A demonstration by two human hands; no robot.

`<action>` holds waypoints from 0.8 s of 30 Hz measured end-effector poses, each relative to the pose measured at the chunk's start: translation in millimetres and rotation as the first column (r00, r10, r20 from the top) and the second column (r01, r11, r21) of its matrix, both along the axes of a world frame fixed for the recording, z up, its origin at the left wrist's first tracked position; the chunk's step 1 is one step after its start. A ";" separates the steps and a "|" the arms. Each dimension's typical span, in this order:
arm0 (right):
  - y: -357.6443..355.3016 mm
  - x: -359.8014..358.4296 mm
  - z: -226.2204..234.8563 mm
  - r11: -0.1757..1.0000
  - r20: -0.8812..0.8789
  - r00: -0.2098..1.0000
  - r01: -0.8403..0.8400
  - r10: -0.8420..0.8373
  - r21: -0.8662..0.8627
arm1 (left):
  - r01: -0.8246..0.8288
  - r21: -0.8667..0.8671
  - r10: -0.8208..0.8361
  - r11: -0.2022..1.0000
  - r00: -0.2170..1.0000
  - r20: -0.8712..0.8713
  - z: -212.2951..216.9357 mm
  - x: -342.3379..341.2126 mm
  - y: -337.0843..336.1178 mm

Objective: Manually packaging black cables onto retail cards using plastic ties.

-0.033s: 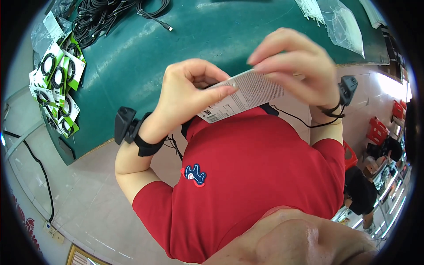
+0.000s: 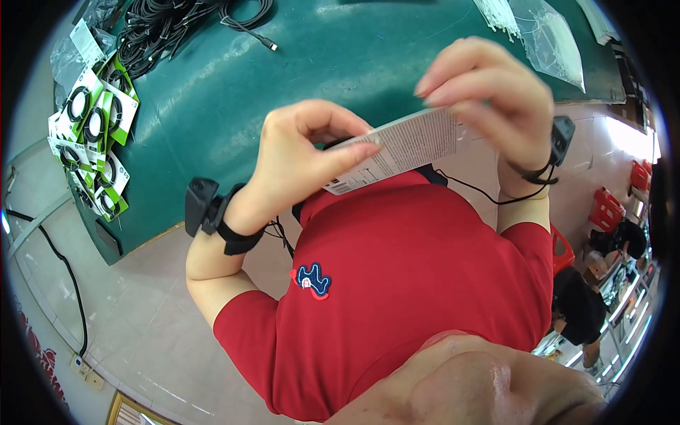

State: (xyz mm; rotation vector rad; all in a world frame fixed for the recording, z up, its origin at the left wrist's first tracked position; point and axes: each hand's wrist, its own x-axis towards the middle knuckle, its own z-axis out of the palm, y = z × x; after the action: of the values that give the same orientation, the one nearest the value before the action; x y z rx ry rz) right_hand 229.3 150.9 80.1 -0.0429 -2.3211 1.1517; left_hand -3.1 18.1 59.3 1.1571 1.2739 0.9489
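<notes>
My left hand [image 2: 304, 152] is closed on a printed white packaging card [image 2: 407, 152], thumb on its near face and fingers behind. The card is held up in front of my red shirt, tilted, its fine print and a barcode facing me. My right hand [image 2: 492, 103] is at the card's upper right edge with its fingers curled in. Slightly blurred, the fingertips of that hand are drawn together, and whatever they pinch, if anything, is too small to make out. The far face of the card is hidden.
At the table's left end lies a pile of green-and-white carded cables [image 2: 92, 134]. A heap of loose black cables [image 2: 159, 32] is at the back left of the green table [image 2: 205, 127]. White cable ties [image 2: 498, 18] and a clear bag [image 2: 549, 46] lie back right. Red stools [image 2: 607, 209] stand beyond.
My right hand has moved slightly up and to the right, away from the card's upper edge. The card has shifted a little; my left hand keeps its grip.
</notes>
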 end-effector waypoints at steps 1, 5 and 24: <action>6.6 11.7 8.1 0.986 -0.009 0.999 0.029 -0.031 -0.166 | 0.083 0.230 -0.053 0.970 0.990 -0.133 2.4 1.8 0.1; 13.3 7.5 -13.6 0.961 0.046 0.997 -0.049 0.064 -0.271 | 0.295 0.606 -0.056 0.739 0.923 -0.382 7.4 10.2 -9.7; 8.9 0.0 -27.0 0.912 0.162 0.965 -0.131 0.208 -0.390 | 0.300 0.691 -0.036 0.658 0.929 -0.369 -20.7 9.8 -2.4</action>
State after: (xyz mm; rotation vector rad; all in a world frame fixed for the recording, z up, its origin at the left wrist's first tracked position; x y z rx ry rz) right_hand 229.3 159.7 53.0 -0.1022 -2.2718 1.7449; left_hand 6.6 15.7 38.6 2.1214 0.9980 1.2111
